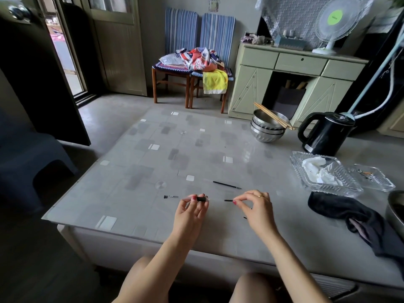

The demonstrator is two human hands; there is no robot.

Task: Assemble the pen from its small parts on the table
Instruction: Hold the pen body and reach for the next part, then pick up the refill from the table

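My left hand pinches a short clear pen barrel with a black grip section, held level just above the table. A hand's width to the right, my right hand pinches a small thin black part by its right end, its free end aimed at the barrel. A long thin black refill lies on the table beyond my hands. A small black tip piece with a spring rests left of my left hand. Another tiny dark bit peeks out beside my right hand.
Two glass trays, one holding crumpled tissue, sit at the right. A dark cloth lies in front of them. A black kettle and stacked steel bowls with chopsticks stand at the far right. The table's near edge runs just below my wrists.
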